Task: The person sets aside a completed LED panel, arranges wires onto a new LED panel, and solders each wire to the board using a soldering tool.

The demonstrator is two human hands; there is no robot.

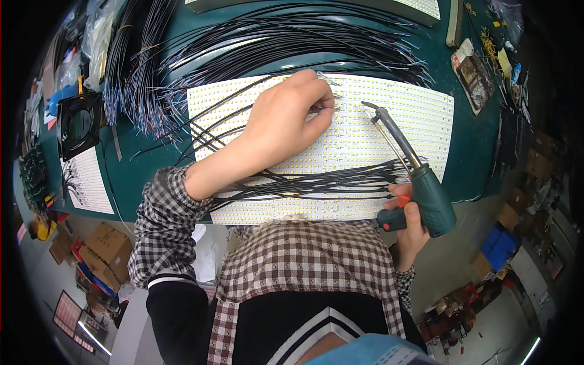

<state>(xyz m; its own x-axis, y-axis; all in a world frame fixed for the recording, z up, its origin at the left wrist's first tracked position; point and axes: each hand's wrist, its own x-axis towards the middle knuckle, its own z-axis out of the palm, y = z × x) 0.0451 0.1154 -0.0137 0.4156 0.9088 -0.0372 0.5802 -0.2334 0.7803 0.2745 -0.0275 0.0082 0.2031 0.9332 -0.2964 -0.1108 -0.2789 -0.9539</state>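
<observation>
A white board point(389, 137) covered in rows of small yellowish LEDs lies on the green table in front of me. Above its middle, my left hand point(292, 112) is closed in a pinch on what looks like a thin black cable, mostly hidden by the fingers. My right hand point(413, 228) grips a green soldering gun point(433, 204) with a red trigger, over the board's lower right. Its bent tip point(368, 104) points up and left, a little to the right of my left fingers. Black cables point(310, 182) lie bunched across the board's near part.
Behind the board lies a big spread of black cables point(292, 42), with more bundles point(143, 91) at the left. A black fan point(79, 125) and a smaller LED board point(91, 182) are at the left edge. A dirty tray point(473, 78) sits at the far right.
</observation>
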